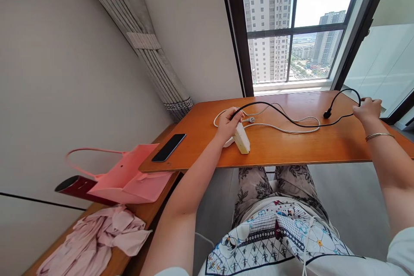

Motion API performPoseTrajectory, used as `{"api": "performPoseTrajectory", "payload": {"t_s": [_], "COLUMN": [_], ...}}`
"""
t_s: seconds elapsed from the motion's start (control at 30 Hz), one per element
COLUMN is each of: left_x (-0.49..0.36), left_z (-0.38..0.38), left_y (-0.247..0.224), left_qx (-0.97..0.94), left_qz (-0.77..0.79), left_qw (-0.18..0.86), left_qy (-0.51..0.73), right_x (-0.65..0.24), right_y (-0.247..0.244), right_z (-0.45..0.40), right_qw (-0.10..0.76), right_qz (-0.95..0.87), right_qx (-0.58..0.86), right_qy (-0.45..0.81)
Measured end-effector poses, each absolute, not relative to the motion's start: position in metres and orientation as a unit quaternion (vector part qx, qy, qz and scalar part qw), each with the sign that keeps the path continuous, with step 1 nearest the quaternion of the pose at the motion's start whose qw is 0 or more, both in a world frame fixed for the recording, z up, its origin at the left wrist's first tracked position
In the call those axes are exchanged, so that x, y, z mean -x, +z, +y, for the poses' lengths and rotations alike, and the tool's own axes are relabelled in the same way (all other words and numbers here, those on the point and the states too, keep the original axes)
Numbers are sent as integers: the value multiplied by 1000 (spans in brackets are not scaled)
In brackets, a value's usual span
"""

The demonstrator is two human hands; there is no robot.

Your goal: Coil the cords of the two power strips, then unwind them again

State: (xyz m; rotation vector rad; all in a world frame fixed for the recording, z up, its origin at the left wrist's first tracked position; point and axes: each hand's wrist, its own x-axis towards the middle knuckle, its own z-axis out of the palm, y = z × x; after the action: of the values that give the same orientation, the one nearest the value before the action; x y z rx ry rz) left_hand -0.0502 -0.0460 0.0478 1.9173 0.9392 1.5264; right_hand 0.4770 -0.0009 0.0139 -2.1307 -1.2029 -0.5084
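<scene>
A black power cord [280, 114] runs in an arc above the wooden table between my two hands. My left hand [228, 124] is closed around one end of it, just over a white power strip [242, 139] that is tilted near the table's front edge; whether the fingers also grip the strip is hidden. Farther right, my right hand [368, 108] pinches the cord, and a loop beyond it ends in a black plug [327, 114] by the tabletop. A white cord [274, 128] lies in loops beneath, with its white plug [251, 119] beside my left hand.
On the left of the wooden table [200, 155] lies a black phone [168, 147]. A pink bag [127, 181], a dark red cylinder [84, 189] and crumpled pink cloth [100, 237] rest on a lower wooden surface. Behind the table stands a window [293, 32].
</scene>
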Motion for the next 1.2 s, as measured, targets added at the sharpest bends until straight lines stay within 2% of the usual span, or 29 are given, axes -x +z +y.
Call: {"api": "performPoseTrajectory", "payload": {"t_s": [0.07, 0.17, 0.3, 0.43, 0.5, 0.53, 0.67, 0.73, 0.83, 1.0, 1.2], "left_x": [46, 39, 30, 26, 25, 25, 22, 21, 21, 26, 22], "left_z": [-47, -47, -49, -49, -48, -48, -46, -46, -47, -47, -45], "left_y": [48, 50, 53, 53, 53, 53, 52, 52, 50, 50, 67], "left_qx": [-710, -719, -744, -751, -752, -754, -761, -757, -746, -710, -721], "left_qz": [342, 334, 314, 317, 321, 321, 316, 317, 314, 321, 304], "left_qw": [257, 246, 219, 209, 206, 204, 195, 196, 212, 273, 365], "left_qy": [560, 557, 548, 540, 537, 535, 532, 536, 548, 564, 504], "right_x": [-450, -400, -345, -315, -303, -297, -264, -248, -235, -228, -221], "right_y": [26, 46, 52, 44, 42, 43, 41, 32, 13, 1, 39], "right_z": [-10, -22, -34, -44, -51, -55, -74, -82, -92, -102, -83], "right_qw": [314, 296, 154, -5, -36, -21, 128, 142, 132, 238, 480], "right_qz": [-440, -548, -724, -829, -862, -872, -844, -801, -738, -634, -569], "right_qx": [831, 762, 643, 556, 503, 478, 370, 320, 297, 321, 362], "right_qy": [-132, -179, -196, -63, 46, 105, 365, 485, 591, 661, 561]}}
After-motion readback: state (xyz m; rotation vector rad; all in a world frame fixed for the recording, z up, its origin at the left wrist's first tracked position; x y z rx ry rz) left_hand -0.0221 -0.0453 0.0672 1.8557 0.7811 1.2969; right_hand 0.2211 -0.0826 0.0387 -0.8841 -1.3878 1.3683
